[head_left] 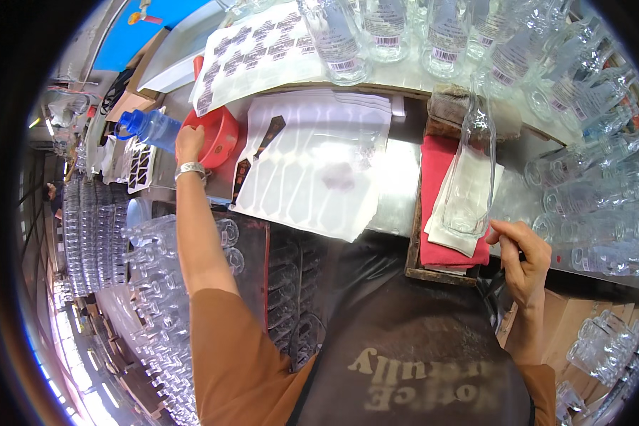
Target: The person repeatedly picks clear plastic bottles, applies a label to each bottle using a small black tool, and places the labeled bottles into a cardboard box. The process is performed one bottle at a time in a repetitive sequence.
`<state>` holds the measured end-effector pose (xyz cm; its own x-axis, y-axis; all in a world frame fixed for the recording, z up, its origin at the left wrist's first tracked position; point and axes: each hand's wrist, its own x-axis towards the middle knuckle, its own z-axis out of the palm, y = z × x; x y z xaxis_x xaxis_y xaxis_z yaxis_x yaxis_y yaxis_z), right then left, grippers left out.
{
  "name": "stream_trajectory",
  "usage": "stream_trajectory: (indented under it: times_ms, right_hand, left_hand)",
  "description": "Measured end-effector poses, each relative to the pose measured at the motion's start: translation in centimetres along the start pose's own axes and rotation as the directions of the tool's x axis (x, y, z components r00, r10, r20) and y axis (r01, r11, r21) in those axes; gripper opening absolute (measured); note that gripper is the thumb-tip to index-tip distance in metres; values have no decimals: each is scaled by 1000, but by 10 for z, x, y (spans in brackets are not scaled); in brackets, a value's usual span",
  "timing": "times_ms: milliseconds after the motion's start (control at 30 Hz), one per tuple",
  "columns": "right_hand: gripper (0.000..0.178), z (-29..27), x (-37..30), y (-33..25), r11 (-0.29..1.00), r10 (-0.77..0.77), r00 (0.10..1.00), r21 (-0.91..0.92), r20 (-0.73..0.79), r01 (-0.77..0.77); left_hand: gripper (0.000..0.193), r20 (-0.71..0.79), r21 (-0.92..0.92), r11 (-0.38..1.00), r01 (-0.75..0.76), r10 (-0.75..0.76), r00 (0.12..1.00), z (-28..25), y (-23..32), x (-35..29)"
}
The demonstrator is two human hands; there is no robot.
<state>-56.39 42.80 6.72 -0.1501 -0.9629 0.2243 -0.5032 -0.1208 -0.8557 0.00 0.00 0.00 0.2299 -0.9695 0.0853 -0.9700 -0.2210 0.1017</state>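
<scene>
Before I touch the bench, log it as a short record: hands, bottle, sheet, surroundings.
Left hand: at the red bowl's rim; grip unclear
Right hand: fingertips beside the clear bottle's base; contact unclear
Clear bottle: lying on white cloth over red cloth
Label sheet: mostly bare backing, dark labels at left
Nearby: blue-capped bottle, labelled bottles

My short sleeves [238,355] are brown. My dark apron [419,319] bears pale lettering [405,369], and I wear a silvery wristband [191,168] on the left.
</scene>
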Motion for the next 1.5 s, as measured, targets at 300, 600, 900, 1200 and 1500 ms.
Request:
stream_trajectory:
  times_ms: [300,600,900,1200,1500]
  right_hand:
    - [23,0,19,10,996,82,996,-35,-32,-83]
    - [24,3,12,13,1000,-1,1000,-21,-23,1]
    - [22,0,-6,5,1000,-25,998,9,-56,26]
    - [21,2,-13,3,999,-48,996,14,-70,49]
    - [22,-7,-28,17,998,57,998,12,-38,-57]
  left_hand:
    - [28,456,-207,970,125,-17,890,52,5,44]
    - [32,-265,-109,890,-443,403,876,14,128,-165]
    - [53,-221,-107,943,-314,286,932,47,177,-210]
    - [48,-156,-68,916,-395,381,911,55,179,-223]
    - [52,-54,-283,655,-700,718,694,-4,111,-325]
